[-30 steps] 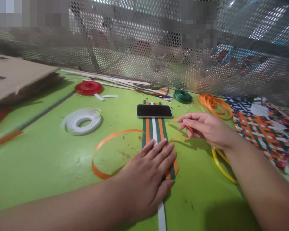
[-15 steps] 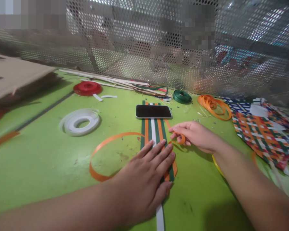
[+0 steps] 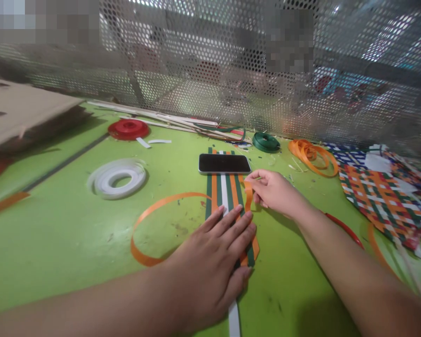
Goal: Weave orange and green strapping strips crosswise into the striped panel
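My left hand (image 3: 219, 252) lies flat, fingers spread, across several side-by-side green, orange and white strips (image 3: 225, 189) on the green table. A dark-screened phone (image 3: 225, 164) rests across the far part of these strips. Just right of them, my right hand (image 3: 272, 189) pinches an orange strip (image 3: 248, 195), which bends down toward my left fingertips. On the left an orange strip loop (image 3: 135, 234) curves out from the row and back under my left hand. One white strip (image 3: 234, 318) runs out toward me from beneath the left palm.
Coils of white (image 3: 117, 179), red (image 3: 128, 128), green (image 3: 265, 142) and orange strip (image 3: 313, 157) surround the work. Woven multicoloured pieces (image 3: 379, 196) lie at the right. Cardboard (image 3: 28, 112) sits at the left, and a perforated metal screen (image 3: 196, 70) stands behind.
My right hand has moved slightly away from me and left, and the orange strip it holds now stands more upright instead of curling. The left hand stays in place.
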